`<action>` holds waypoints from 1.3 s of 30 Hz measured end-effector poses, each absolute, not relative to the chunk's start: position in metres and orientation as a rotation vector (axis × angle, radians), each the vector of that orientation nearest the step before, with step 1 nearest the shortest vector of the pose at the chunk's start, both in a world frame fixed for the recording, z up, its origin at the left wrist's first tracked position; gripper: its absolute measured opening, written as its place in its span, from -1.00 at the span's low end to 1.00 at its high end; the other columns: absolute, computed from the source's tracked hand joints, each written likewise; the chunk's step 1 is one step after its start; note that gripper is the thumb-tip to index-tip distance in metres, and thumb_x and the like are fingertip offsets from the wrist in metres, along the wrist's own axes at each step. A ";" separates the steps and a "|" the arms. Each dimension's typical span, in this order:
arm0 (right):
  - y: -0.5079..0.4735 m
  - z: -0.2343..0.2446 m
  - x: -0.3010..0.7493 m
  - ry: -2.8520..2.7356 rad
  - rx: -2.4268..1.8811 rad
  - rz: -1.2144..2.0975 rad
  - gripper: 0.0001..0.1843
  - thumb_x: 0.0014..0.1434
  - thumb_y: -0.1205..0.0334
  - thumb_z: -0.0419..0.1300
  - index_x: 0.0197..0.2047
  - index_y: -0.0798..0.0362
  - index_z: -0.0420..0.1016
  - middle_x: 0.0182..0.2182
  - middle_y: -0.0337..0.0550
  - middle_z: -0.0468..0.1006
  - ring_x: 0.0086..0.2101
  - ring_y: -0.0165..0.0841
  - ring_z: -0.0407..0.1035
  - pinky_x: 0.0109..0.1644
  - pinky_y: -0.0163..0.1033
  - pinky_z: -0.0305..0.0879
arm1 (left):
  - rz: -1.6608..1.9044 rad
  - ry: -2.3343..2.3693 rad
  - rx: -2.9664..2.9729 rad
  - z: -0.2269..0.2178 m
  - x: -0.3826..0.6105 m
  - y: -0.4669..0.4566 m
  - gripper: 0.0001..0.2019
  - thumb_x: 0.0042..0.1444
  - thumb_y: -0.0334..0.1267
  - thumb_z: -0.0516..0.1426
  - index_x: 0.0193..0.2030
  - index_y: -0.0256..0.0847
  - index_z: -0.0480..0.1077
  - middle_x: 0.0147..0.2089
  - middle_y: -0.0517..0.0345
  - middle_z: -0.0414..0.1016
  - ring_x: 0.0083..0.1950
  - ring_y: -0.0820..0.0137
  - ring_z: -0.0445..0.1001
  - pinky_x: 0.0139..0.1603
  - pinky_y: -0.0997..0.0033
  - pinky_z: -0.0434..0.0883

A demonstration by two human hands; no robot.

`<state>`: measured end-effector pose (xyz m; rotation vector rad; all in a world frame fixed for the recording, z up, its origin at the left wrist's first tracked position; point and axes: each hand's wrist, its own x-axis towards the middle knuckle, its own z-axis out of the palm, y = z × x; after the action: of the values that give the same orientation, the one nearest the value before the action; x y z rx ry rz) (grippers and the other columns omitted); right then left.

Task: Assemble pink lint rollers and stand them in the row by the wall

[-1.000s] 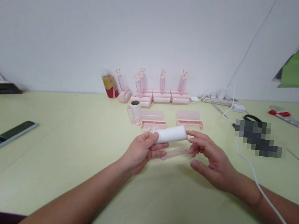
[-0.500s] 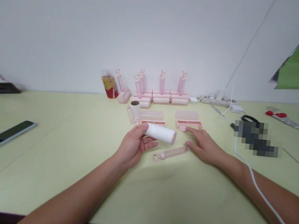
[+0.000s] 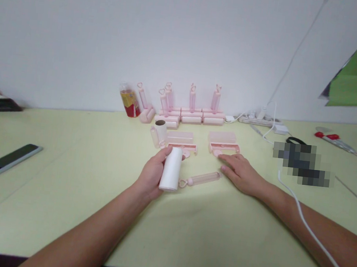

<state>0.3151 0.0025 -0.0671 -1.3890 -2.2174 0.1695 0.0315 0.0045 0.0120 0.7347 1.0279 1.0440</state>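
Note:
My left hand is closed round a white lint roller refill, held tilted above the table. Near the fingertips of my right hand, whose fingers are apart, is the small round pink part of an opened pink case. Between my hands lies a clear pink handle with a heart-shaped loop. Behind my left hand stand a second opened pink case, partly hidden, and another white roll on end, with a clear pink handle leaning beside it.
Along the wall stand several assembled pink lint rollers and a yellow-red packet. A phone lies at left. To the right are a power strip, red-handled scissors, a blurred dark object and a white cable crossing my right forearm.
My left hand has turned the white roll from lying sideways to pointing toward me, its fingers now wrapped round it. My right hand has hardly moved.

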 end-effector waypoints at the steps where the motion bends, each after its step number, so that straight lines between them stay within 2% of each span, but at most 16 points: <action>1: 0.002 -0.066 0.315 -2.182 -1.396 0.174 -0.61 0.35 0.11 0.01 0.15 0.04 0.41 0.05 0.03 0.53 -0.01 -0.09 0.35 0.10 0.07 0.24 | 1.026 1.027 0.741 0.012 0.030 0.005 -0.69 0.21 -0.08 0.11 -0.06 -0.27 0.41 -0.19 0.02 0.58 -0.49 0.45 0.43 -0.58 0.49 0.42; 4: 0.002 -0.066 0.316 -2.058 -1.452 0.152 -0.71 0.30 0.10 0.08 -0.04 0.07 0.49 -0.15 0.01 0.57 -0.11 -0.14 0.39 0.02 -0.02 0.29 | 0.988 0.989 0.740 0.008 0.028 0.006 -0.67 0.23 -0.05 0.08 -0.01 -0.25 0.39 -0.04 -0.02 0.55 -0.48 0.42 0.45 -0.58 0.40 0.47; 7: 0.003 -0.068 0.319 -2.065 -1.488 0.078 -0.68 0.23 0.13 0.16 -0.01 0.09 0.48 -0.08 0.04 0.52 -0.06 -0.12 0.36 0.07 -0.03 0.26 | 0.932 0.923 0.746 0.006 0.026 0.005 -0.66 0.26 -0.04 0.05 0.03 -0.22 0.35 0.09 -0.06 0.48 -0.41 0.35 0.52 -0.53 0.26 0.54; 9: 0.003 -0.069 0.321 -2.143 -1.495 0.066 -0.68 0.25 0.15 0.14 0.03 0.08 0.47 -0.07 0.04 0.52 -0.04 -0.12 0.36 0.10 -0.03 0.24 | 0.887 0.890 0.753 0.007 0.026 0.003 -0.66 0.25 -0.04 0.06 0.04 -0.21 0.33 0.10 -0.07 0.46 -0.41 0.34 0.53 -0.55 0.25 0.54; 14: -0.001 -0.066 0.323 -2.203 -1.548 0.097 -0.68 0.34 0.14 0.02 0.01 0.08 0.49 -0.14 0.04 0.52 -0.10 -0.15 0.38 0.03 -0.09 0.26 | 0.814 0.868 0.771 0.010 0.026 -0.001 -0.65 0.24 -0.06 0.03 0.02 -0.28 0.32 -0.11 -0.10 0.51 -0.51 0.37 0.48 -0.68 0.39 0.43; 16: -0.003 -0.062 0.322 -2.209 -1.561 0.095 -0.67 0.32 0.12 0.04 0.02 0.09 0.49 -0.17 0.04 0.51 -0.12 -0.15 0.38 0.01 -0.11 0.26 | 0.792 0.860 0.791 0.010 0.026 -0.002 -0.67 0.24 -0.10 0.01 0.00 -0.31 0.31 -0.16 -0.10 0.52 -0.52 0.36 0.48 -0.69 0.40 0.42; 20: -0.006 -0.056 0.318 -2.234 -1.614 0.114 -0.72 0.21 0.11 0.16 -0.12 0.09 0.53 -0.30 -0.03 0.49 -0.26 -0.20 0.37 -0.14 -0.18 0.26 | 0.745 0.822 0.907 0.008 0.025 -0.003 -0.69 0.19 -0.10 0.11 -0.03 -0.27 0.29 -0.10 -0.11 0.51 -0.46 0.35 0.53 -0.65 0.41 0.46; 24: -0.008 -0.055 0.316 -2.125 -1.665 0.155 -0.82 0.15 0.14 0.17 -0.24 0.06 0.48 -0.34 -0.10 0.48 -0.35 -0.27 0.35 -0.28 -0.24 0.20 | 0.736 0.785 1.000 0.007 0.026 -0.004 -0.59 0.15 -0.02 0.19 0.04 -0.18 0.29 -0.02 -0.07 0.48 -0.39 0.36 0.55 -0.56 0.41 0.51; 28: -0.008 -0.055 0.319 -2.016 -1.662 0.258 -0.88 0.18 0.16 0.14 -0.29 0.02 0.41 -0.46 -0.23 0.47 -0.46 -0.33 0.32 -0.37 -0.27 0.13 | 0.703 0.859 1.082 0.005 0.026 -0.006 -0.49 0.11 0.05 0.22 0.11 -0.19 0.34 -0.18 -0.01 0.48 -0.41 0.35 0.52 -0.60 0.45 0.46; 31: -0.009 -0.053 0.318 -1.901 -1.597 0.371 -0.83 0.21 0.14 0.12 -0.36 0.02 0.40 -0.50 -0.26 0.45 -0.46 -0.34 0.32 -0.37 -0.27 0.15 | 0.676 0.897 1.173 0.003 0.026 -0.008 -0.46 0.07 0.05 0.24 0.11 -0.24 0.38 -0.30 0.04 0.47 -0.45 0.35 0.49 -0.63 0.46 0.43; 35: -0.025 -0.043 0.303 -1.709 -1.457 0.650 -0.76 0.25 0.09 0.11 -0.25 0.05 0.52 -0.52 -0.25 0.49 -0.47 -0.35 0.37 -0.33 -0.25 0.25 | 0.616 0.870 1.267 -0.002 0.030 -0.014 -0.52 0.07 -0.01 0.24 0.05 -0.26 0.42 -0.32 0.08 0.46 -0.48 0.41 0.44 -0.60 0.46 0.42; 39: -0.054 -0.028 0.281 -1.698 -1.300 0.808 -0.70 0.28 0.09 0.10 -0.07 0.05 0.56 -0.37 -0.17 0.58 -0.39 -0.34 0.42 -0.22 -0.22 0.31 | 0.554 0.789 1.293 -0.009 0.041 -0.024 -0.57 0.13 -0.02 0.21 0.03 -0.26 0.42 -0.33 0.12 0.44 -0.48 0.48 0.40 -0.57 0.54 0.36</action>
<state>0.2809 -0.0542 -0.0278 -1.2995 -1.6977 0.8084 0.0407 -0.0243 -0.0088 1.2935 0.7886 0.5544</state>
